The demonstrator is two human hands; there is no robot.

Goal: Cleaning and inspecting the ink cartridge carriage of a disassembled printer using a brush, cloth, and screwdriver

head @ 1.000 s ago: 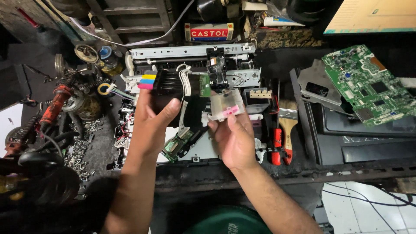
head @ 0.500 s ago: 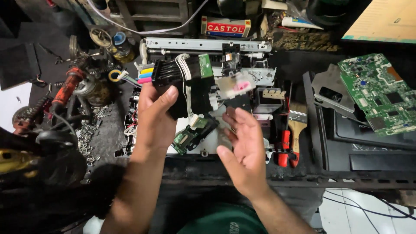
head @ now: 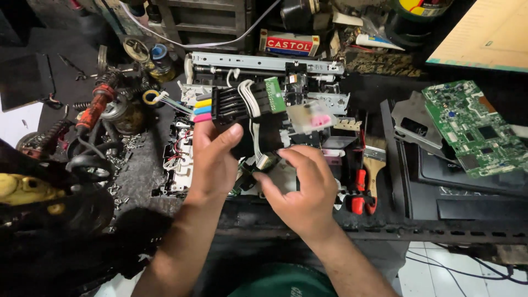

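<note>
we see our left hand [head: 212, 159] wrapped around the black ink carriage [head: 234, 104], thumb up across its near face, fingers closed on it, holding it raised over the middle of the surface [head: 137, 170]. a second ago this carriage sat lower and more upright in the same grip; it is now tipped so that its white ribbon cables [head: 250, 99] and small green board [head: 273, 94] face upward, with the coloured tube ends [head: 201, 109] pointing toward the left edge.

our right hand [head: 302, 190] has changed more. a second ago it pinched the clear plastic cartridge [head: 312, 116] with the pink patch; half a second ago it was open, palm up, below the carriage. now its fingers are curled and pinched at a small connector [head: 265, 161] where the white cable hangs beneath the carriage, so we judge the hand closed lightly on that connector, though its tips partly hide the contact. the clear cartridge now rests unheld, just beside the carriage toward the right.

we read this as a shift from handling the cartridge to working the cable end.

behind, along the far edge, lies the metal printer rail [head: 264, 61]. near the right edge a large green circuit board [head: 476, 129] rests on a black casing [head: 467, 187]; a paintbrush [head: 375, 159] and a red-handled tool [head: 358, 190] lie between it and our right hand.
</note>
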